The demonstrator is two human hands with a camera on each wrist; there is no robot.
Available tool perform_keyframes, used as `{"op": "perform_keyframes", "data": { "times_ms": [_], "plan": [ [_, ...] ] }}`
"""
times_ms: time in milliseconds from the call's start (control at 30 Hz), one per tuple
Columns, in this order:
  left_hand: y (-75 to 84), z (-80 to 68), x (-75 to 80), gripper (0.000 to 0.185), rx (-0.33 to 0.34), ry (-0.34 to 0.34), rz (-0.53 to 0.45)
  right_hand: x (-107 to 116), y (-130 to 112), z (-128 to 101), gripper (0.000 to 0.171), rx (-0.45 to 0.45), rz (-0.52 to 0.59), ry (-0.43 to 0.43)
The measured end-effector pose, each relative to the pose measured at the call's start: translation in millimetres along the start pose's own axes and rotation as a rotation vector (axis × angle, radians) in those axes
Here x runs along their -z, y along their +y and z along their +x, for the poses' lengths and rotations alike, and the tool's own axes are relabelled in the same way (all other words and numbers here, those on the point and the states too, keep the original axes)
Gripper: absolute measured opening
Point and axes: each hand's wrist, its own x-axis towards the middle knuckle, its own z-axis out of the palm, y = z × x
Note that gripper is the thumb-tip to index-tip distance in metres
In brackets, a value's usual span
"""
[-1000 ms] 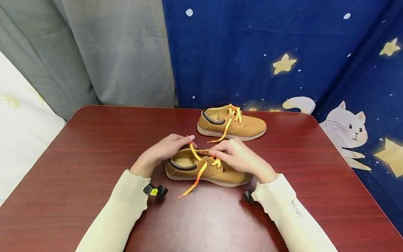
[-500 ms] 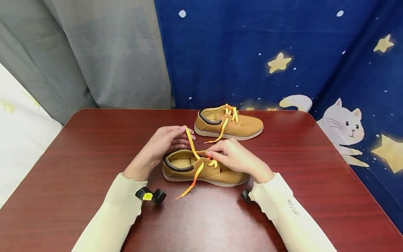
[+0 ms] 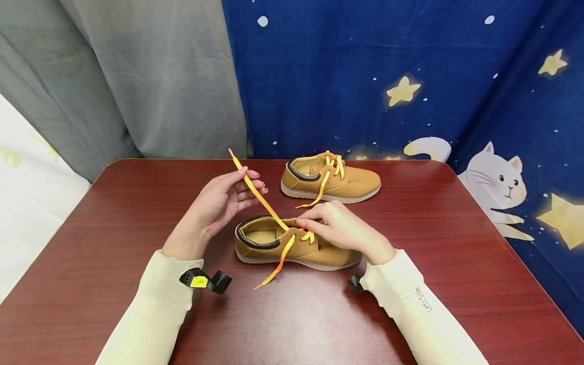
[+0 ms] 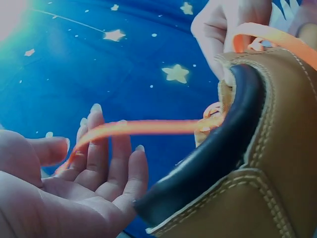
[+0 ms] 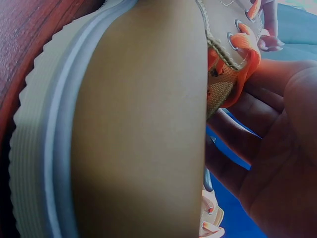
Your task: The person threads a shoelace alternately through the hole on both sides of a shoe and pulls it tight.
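A tan shoe [image 3: 337,257] with a dark padded collar lies on the table, toe to the right. My left hand [image 3: 218,203], behind and left of its heel, holds one loose end of the orange-yellow shoelace [image 3: 264,203] near the thumb. That end runs straight from the upper eyelets, its tip past the thumb. In the left wrist view the lace crosses the half-bent fingers [image 4: 94,158]. My right hand [image 3: 339,225] grips the shoe's far lacing edge, thumb near the eyelets; its fingertips are partly hidden. The other lace end [image 3: 278,268] hangs over the near side onto the table.
A matching tan shoe [image 3: 362,183], its lace end trailing, stands farther back near the table's rear edge. The dark red table [image 3: 137,223] spreads around both. Behind it hang a grey curtain [image 3: 178,76] and a blue star-patterned curtain [image 3: 319,76].
My left hand has moved up and left, away from the shoe, drawing the lace end out long and straight. The right hand keeps its place on the shoe. The head view shifts slightly.
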Motion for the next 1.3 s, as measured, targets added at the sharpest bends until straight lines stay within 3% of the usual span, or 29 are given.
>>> {"op": "perform_keyframes", "data": {
  "times_ms": [167,267,400,633,800,900,1133,1300],
  "plan": [
    [4.7,-3.1,1.3,0.035,-0.038,0.037,-0.025,0.8,0.0,-0.6,0.016,0.010,-0.009,-0.004],
    [6.7,-3.7,-1.3,0.038,-0.057,0.050,0.012,0.9,0.5,-0.3,0.016,0.014,-0.001,-0.002],
    [9.3,-5.0,-6.6,0.033,-0.079,0.092,0.149,0.7,1.9,0.3,0.017,-0.005,0.017,0.007],
    [11.2,-12.2,-14.8,0.039,-0.182,0.171,0.451,-0.1,4.2,1.2,0.017,-0.040,0.039,0.013],
    [4.3,-16.7,-22.7,0.034,-0.188,0.118,0.659,-0.6,4.2,1.9,0.014,-0.152,0.146,0.048],
    [-2.1,-18.9,-27.8,0.026,-0.152,0.075,0.730,-0.8,4.0,2.2,0.016,-0.193,0.205,0.076],
    [-16.7,-19.5,-42.0,0.022,-0.061,-0.036,0.845,-0.3,4.4,1.0,0.017,-0.203,0.237,0.062],
    [-22.3,-19.3,-47.8,0.020,-0.033,-0.047,0.971,0.6,4.7,0.9,0.020,-0.181,0.237,0.063]
  ]
}}
